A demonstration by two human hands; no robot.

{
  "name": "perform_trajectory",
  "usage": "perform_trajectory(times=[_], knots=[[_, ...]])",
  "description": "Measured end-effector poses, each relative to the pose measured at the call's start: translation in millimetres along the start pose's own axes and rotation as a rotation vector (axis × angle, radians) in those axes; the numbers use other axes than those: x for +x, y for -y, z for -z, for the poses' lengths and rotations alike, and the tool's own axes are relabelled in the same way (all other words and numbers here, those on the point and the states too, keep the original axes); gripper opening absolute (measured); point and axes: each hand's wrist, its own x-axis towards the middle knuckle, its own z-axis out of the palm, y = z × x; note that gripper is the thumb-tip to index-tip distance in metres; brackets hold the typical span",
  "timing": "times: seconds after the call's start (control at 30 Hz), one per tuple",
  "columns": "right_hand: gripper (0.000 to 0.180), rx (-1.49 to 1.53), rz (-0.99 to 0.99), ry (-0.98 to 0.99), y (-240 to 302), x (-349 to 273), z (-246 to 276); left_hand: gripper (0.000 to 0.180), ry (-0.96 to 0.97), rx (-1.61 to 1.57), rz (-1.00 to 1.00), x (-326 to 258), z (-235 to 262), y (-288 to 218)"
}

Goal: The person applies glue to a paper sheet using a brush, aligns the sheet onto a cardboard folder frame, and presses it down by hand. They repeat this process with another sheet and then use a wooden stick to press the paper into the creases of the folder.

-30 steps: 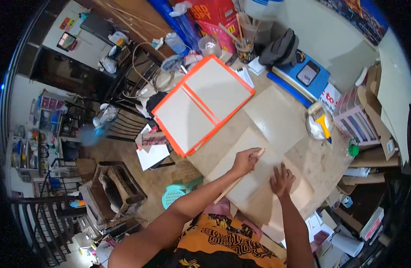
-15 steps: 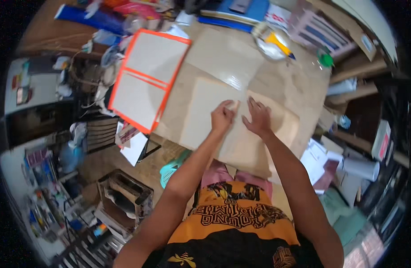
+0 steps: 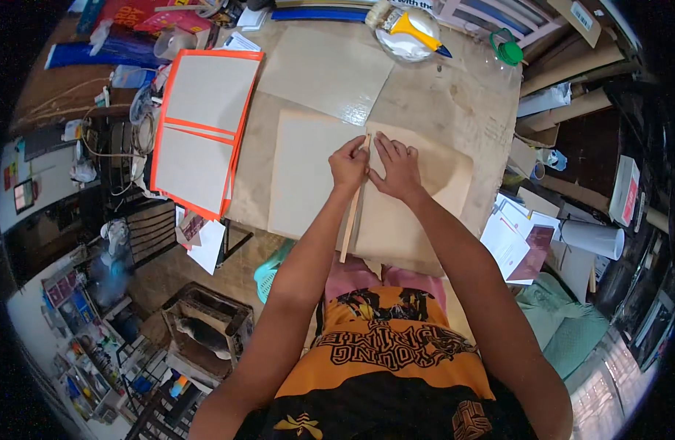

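Observation:
My left hand point(image 3: 348, 163) is closed on the upper part of a thin, light wooden strip point(image 3: 348, 233). The strip runs from my fingers down toward the table's near edge. It lies along the line between a pale grey board point(image 3: 302, 176) on the left and a tan paper sheet point(image 3: 444, 172) on the right. Just right of the strip, my right hand point(image 3: 397, 167) rests with outstretched fingers on the tan paper. Beyond them lies another grey board point(image 3: 323, 62) with a shiny, wet-looking corner. How the board and paper join under my hands is hidden.
Orange-edged board panels point(image 3: 205, 95) lie at the table's left. At the far side, a yellow-handled brush point(image 3: 414, 33) rests across a white bowl point(image 3: 407, 50), near a clear bottle with a green cap point(image 3: 507, 51). Papers point(image 3: 510, 235) sit off the right edge.
The view has shifted, so the table things sit further left and higher. The wooden strip now shows at length below my left hand; before, only its tip showed. My hands have drawn closer together.

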Motion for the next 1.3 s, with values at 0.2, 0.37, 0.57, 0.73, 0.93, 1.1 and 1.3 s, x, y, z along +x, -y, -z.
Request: perform_trajectory(times=[0.2,0.37,0.57,0.73,0.93,1.1,1.3], knots=[[0.061,-0.052,0.029,-0.013,0.5,-0.1,-0.7,0.03,0.02,-0.107,0.065,4.9,1.4,3.1],[0.041,-0.024,0.134,-0.064,-5.3,-3.9,-6.8,0.032,0.022,-0.147,0.114,8.7,1.9,4.2],[0.037,-0.064,0.142,-0.1,-0.6,-0.6,-3.0,0.031,0.011,-0.118,0.106,7.8,2.5,4.0],[0.037,-0.053,0.126,-0.077,1.8,0.8,-1.4,0.031,0.012,-0.112,0.064,6.0,3.3,1.7],[0.037,-0.049,0.124,-0.075,1.1,0.7,-1.9,0.029,0.021,-0.102,0.056,6.6,4.4,3.2],[0.038,-0.056,0.132,-0.099,-0.8,-1.4,-5.8,0.026,0.008,-0.115,0.091,9.0,1.8,6.9],[0.04,-0.02,0.125,-0.101,1.3,-0.1,-4.5,0.025,-0.024,-0.145,0.038,10.5,-1.2,14.7]])
